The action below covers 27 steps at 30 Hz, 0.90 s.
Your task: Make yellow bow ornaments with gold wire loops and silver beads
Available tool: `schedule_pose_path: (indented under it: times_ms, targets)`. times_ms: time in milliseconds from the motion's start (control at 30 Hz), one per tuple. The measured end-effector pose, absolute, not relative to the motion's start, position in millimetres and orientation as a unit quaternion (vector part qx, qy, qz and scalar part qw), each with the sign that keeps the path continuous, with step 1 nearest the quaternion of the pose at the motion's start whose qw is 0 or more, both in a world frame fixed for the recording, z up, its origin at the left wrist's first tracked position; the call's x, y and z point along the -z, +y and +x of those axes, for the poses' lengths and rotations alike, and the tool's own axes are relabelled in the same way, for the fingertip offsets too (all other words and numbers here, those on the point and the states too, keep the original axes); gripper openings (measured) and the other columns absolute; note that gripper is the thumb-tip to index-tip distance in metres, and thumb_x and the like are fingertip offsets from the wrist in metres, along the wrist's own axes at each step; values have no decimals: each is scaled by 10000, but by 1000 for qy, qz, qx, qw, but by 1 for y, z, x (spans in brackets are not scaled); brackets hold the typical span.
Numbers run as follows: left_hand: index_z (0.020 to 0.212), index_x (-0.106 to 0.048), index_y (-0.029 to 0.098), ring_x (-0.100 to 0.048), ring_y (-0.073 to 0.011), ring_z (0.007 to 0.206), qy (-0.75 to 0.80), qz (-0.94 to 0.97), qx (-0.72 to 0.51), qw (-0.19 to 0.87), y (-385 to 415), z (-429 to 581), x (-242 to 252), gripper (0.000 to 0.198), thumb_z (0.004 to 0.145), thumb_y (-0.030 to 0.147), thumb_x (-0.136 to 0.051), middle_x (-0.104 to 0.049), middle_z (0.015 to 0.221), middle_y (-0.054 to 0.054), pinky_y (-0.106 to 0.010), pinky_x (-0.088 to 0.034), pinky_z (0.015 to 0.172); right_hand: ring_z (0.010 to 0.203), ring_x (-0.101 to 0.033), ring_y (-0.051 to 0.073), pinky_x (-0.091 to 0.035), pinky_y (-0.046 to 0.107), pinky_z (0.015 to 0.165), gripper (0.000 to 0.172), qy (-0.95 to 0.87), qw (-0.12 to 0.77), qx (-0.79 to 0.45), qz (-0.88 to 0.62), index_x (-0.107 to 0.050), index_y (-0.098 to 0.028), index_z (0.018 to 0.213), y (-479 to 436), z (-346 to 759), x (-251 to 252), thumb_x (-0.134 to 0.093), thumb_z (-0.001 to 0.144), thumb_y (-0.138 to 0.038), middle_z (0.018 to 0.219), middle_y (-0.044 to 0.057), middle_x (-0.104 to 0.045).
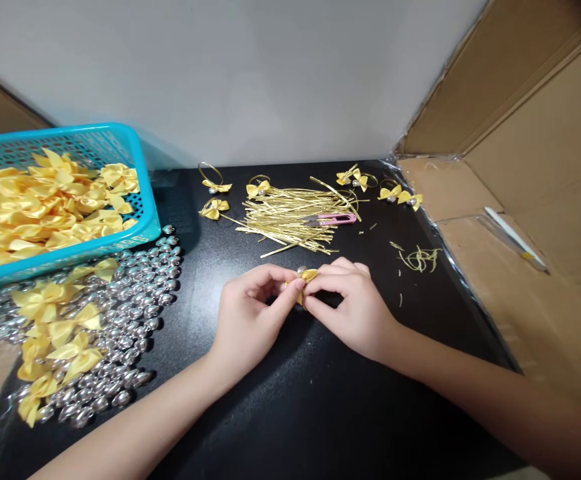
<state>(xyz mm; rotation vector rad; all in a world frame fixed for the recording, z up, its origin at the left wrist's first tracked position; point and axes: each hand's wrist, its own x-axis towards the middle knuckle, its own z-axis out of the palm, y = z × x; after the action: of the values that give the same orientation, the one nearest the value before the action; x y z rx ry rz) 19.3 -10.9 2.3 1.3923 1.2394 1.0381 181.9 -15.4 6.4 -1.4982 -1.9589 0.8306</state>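
Right now I am watching the left hand (248, 313) and the right hand (353, 310) meeting over the black tabletop (290, 400). Both are pinching a small yellow satin ribbon bow (309, 275) between thumbs and fingertips, with the fingers curling closed around it. Just behind them, pink thread snips (338, 218) are lying on a heap of thin gold wire ties (280, 220). At the left, a turquoise plastic basket (145, 193) of yellow bows is standing beside scattered silver beads (140, 293).
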Motion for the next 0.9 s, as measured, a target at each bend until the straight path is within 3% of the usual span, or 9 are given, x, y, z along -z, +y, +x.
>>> schedule_pose_path:
  times_ms: [200, 433, 567, 733, 900]
  targets:
    - [728, -673, 142, -576, -90, 557, 528, 532, -364, 552, 0, 12, -6, 150, 760, 280, -720, -668, 637, -1, -182, -444, 533, 868, -558, 161, -398, 310, 824, 99, -736, 299, -352, -495, -620, -178, 747, -7, 191, -23, -607, 840, -146, 835, 15, -688]
    - [700, -653, 138, -567, -112, 581, 516, 565, -272, 584, 3, 11, -11, 175, 752, 304, -673, -674, 667, -27, -213, -432, 558, 742, -553, 127, -411, 262, 701, 134, -676, 106, -520, -512, -577, -179, 778, 3, 204, -47, -518, 886, -234, 777, 0, -640]
    - [731, -665, 149, -593, -140, 606, 524, 596, -269, 546, 3, 8, -7, 171, 767, 316, -661, -698, 702, -45, -240, -455, 580, 584, -440, 90, -341, 228, 536, 210, -656, 29, -549, -518, -543, -182, 737, 8, 213, -57, -525, 880, -334, 657, -37, -526]
    - [720, -663, 160, -603, -144, 590, 514, 626, -266, 523, 3, 6, -3, 132, 781, 275, -638, -707, 705, -45, -240, -463, 561, 516, -344, 85, -275, 233, 479, 326, -727, 37, -437, -529, -447, -185, 568, 3, 217, -66, -532, 863, -295, 535, -56, -379]
    - [690, -657, 164, -574, -127, 546, 489, 665, -225, 517, 2, 9, -8, 153, 800, 258, -607, -675, 632, -14, -217, -438, 525, 637, -453, 100, -361, 225, 597, 119, -804, 141, -404, -414, -642, -201, 725, 0, 218, -68, -620, 838, -230, 634, -40, -462]
